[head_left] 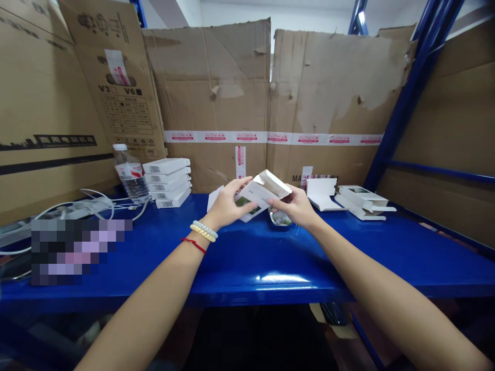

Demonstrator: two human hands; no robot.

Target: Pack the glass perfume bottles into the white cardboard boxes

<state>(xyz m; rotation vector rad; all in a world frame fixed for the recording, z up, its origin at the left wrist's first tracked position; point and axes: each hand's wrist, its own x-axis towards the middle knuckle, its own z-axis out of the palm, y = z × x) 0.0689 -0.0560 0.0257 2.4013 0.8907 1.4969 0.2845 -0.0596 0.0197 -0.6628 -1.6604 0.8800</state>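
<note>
Between my two hands, a little above the blue table, is a small white cardboard box (pixel 260 191) with a green picture on its face. It is tilted, and its upper end looks open. My left hand (pixel 228 203) grips its left side, thumb across the printed face. My right hand (pixel 296 206) closes on the right side near the upper end. Just below my right hand a round, shiny item (pixel 280 217) rests on the table; I cannot tell what it is. A white piece (pixel 215 198) shows partly behind my left hand.
Stacked white boxes (pixel 167 181) stand at the left beside a water bottle (pixel 130 175). White cables (pixel 104 203) and a power strip (pixel 23 229) lie further left. An unfolded white box (pixel 322 195) and other white boxes (pixel 363 201) sit right. Cardboard sheets (pixel 216 103) wall the blue table (pixel 247 268).
</note>
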